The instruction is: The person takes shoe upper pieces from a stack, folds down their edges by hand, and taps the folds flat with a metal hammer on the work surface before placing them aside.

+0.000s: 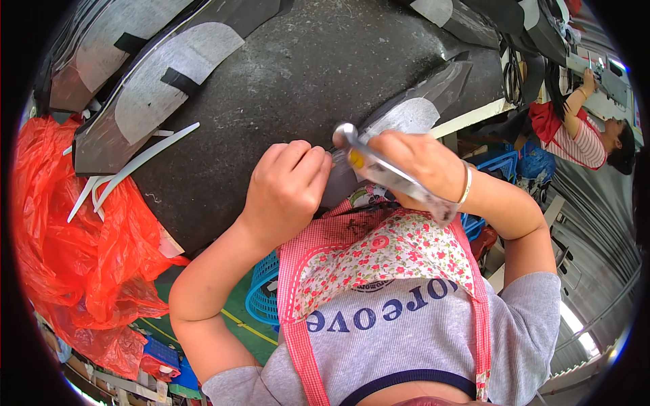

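Observation:
A hammer (399, 177) with a rounded metal head and a yellow spot is gripped in my right hand (423, 164). It is smeared by motion, and its head is close to the fingers of my left hand (288, 189). That left hand is closed, its fingertips curled in at the near end of a dark grey panel (440, 84). What they pinch is hidden. The panel has a pale, rounded patch (406, 116) and lies on the dark worktable (271, 88), partly under my right hand.
Stacked dark panels (108, 145) with pale patches lie at the left, beside white strips (145, 159) and red plastic bags (74, 237). More panels (467, 24) are at the far right. A blue basket (263, 294) is below the table. Another person (575, 132) works at the right.

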Demonstrator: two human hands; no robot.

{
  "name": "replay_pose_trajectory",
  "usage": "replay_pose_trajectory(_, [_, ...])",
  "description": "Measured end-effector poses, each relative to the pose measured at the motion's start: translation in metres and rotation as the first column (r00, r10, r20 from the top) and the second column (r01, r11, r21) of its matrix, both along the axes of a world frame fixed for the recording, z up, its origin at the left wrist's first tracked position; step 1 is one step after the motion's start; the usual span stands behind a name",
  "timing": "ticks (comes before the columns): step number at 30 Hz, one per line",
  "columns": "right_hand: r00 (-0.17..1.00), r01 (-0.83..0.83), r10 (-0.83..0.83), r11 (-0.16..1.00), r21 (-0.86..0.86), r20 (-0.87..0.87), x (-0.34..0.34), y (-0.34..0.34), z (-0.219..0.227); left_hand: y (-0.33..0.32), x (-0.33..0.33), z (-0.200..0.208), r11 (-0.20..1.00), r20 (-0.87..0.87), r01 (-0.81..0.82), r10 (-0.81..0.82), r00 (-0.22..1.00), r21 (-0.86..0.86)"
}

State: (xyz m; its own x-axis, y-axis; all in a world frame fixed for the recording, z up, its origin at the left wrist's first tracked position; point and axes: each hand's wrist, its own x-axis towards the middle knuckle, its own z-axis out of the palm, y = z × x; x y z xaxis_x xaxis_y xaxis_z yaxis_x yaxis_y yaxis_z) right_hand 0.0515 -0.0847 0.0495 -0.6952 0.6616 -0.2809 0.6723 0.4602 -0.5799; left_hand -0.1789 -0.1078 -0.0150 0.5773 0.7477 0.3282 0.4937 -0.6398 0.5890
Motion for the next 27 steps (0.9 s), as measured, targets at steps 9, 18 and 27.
replay_pose_trajectory(9, [1.0,0.013,-0.008,0.982,-0.187,0.025,-0.012,0.001,0.003,-0.007,-0.019,-0.005,0.988,0.097,-0.087,0.099,0.99,-0.125])
replay_pose_trajectory(18, [0.997,-0.074,0.07,0.98,-0.185,-0.03,-0.015,-0.004,-0.011,-0.014,-0.022,-0.009,0.989,0.118,-0.143,0.147,0.982,-0.042])
replay_pose_trajectory(27, [0.998,-0.028,0.018,0.985,-0.171,-0.058,-0.029,-0.006,-0.006,-0.025,-0.023,-0.012,0.983,0.095,-0.18,0.177,0.98,0.026])
